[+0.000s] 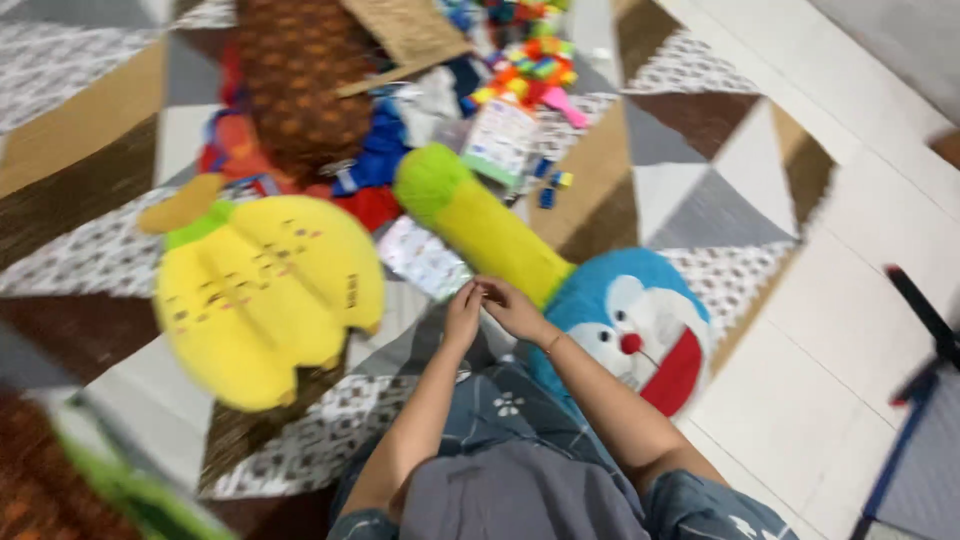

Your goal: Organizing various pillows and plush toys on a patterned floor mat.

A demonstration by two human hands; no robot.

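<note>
My left hand (462, 315) and my right hand (512, 309) meet in front of my knees, fingertips together on something small that I cannot make out in the blur. They hover just below a clear plastic packet (422, 258) with printed paper inside. A long yellow plush with a green end (478, 220) lies right behind my right hand. A blue round cartoon cat plush (640, 325) rests under my right forearm. A big yellow banana-bunch plush (262, 290) lies to the left of my left hand.
I sit on a patterned rug of grey, brown and white triangles (690, 170). Behind lie a brown spotted plush (300, 80), a woven basket (405, 35), several coloured toy blocks (530, 65) and a white packet (500, 135). White floor tiles (860, 300) and a black stand leg (925, 315) are on the right.
</note>
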